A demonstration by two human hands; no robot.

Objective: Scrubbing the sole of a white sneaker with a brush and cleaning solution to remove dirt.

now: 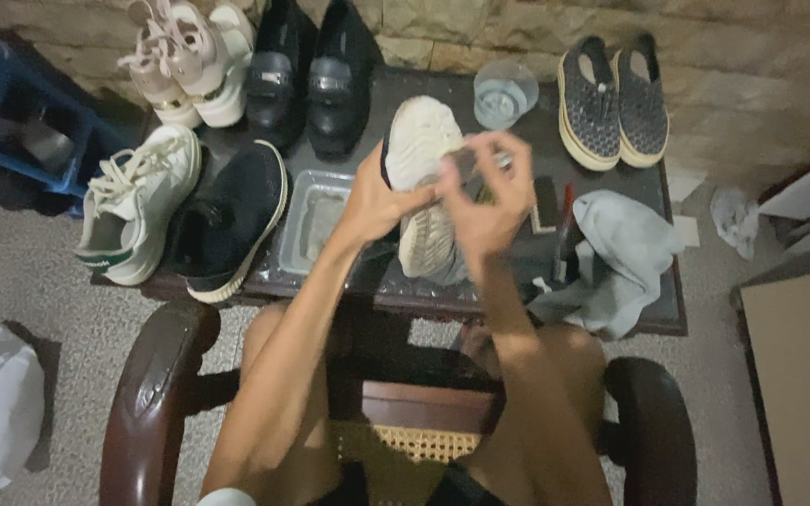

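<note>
From the head camera, looking down over bare knees and a dark wooden chair with a cane seat (405, 440), the left hand (377, 201) is clamped around the side of a cream-white knit sneaker with a ribbed pale sole (424, 178), fingers curled tight on its edge, holding it sole-up over the dark low table (653, 314). The right hand (485, 192) sits right against the sole, fingers pinched on something small and pale, blurred, so I cannot tell what it is. By my reading we are mid-scrub on the sole, and the next move calls for a firm left grip while the right works along the ribs. Just below the shoe lies a clear shallow plastic tray (311, 225); a clear plastic cup (505, 94) stands behind, and a crumpled grey cloth (621, 253) lies to the right. Lined up around: a white lace-up sneaker with green trim (133, 206), a black knit slip-on (236, 215), black loafers (316, 75), beige platform sandals (189, 56), dark mesh slip-ons (611, 98).
</note>
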